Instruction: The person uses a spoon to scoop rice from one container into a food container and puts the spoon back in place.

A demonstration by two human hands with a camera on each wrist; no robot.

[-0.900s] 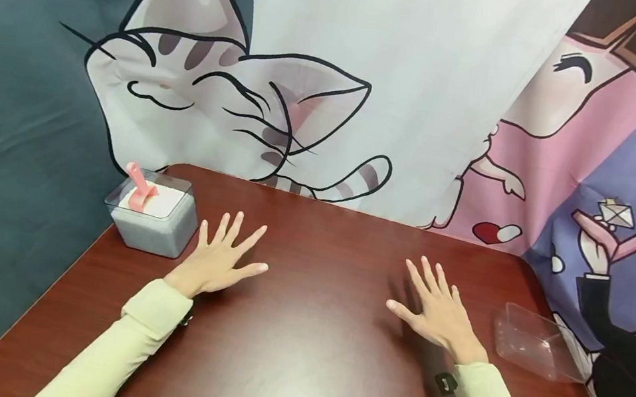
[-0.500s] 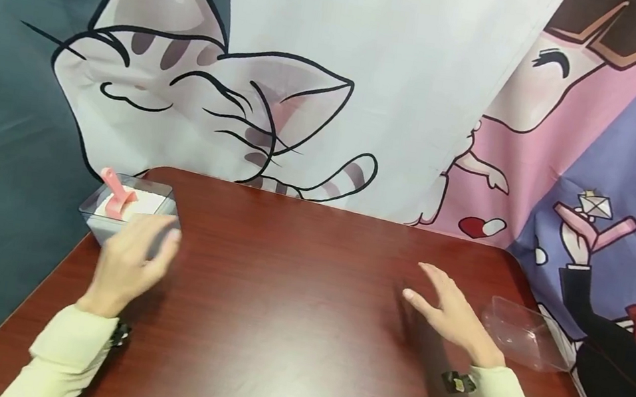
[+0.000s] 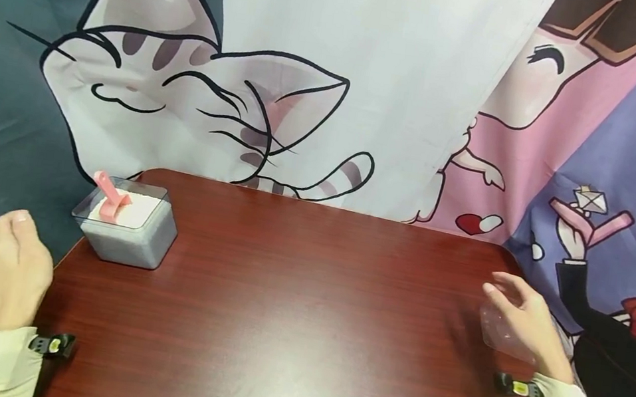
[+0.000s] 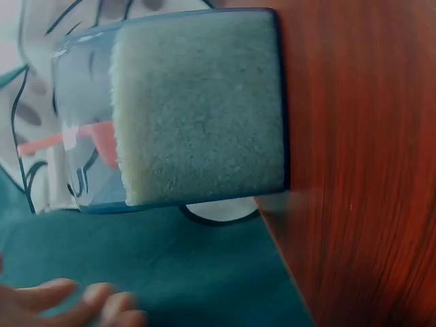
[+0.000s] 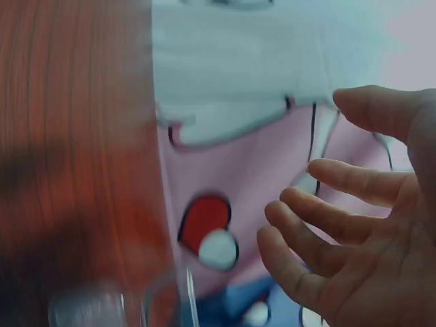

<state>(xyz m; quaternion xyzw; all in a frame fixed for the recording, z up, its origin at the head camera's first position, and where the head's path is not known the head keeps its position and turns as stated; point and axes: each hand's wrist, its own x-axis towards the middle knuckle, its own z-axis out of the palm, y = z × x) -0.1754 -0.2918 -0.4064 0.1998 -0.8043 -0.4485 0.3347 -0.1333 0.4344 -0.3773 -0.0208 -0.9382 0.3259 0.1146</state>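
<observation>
A clear container [image 3: 133, 245] filled with white rice [image 4: 197, 116] stands at the table's left back edge. On the rice lies a pink scoop [image 3: 112, 201], its handle sticking up past the rim. My left hand [image 3: 16, 269] hovers left of and nearer than the container, fingers loosely bent and holding nothing; only some blurred fingertips [image 4: 95, 300] show in the left wrist view. At the right edge my right hand [image 3: 531, 324] is above a transparent plastic container [image 3: 499, 336], partly hiding it. Its fingers are spread and relaxed in the right wrist view, with nothing in them.
The brown wooden table [image 3: 290, 315] reaches back to a cartoon-printed curtain [image 3: 317, 24]. Curtain fabric also hangs close along the left and right table edges. Each wrist wears a strapped camera.
My left hand swung left, past the rice container to its outer side, and its spread fingers bent. The right hand moved right, over the clear container. The head view shifted slightly.
</observation>
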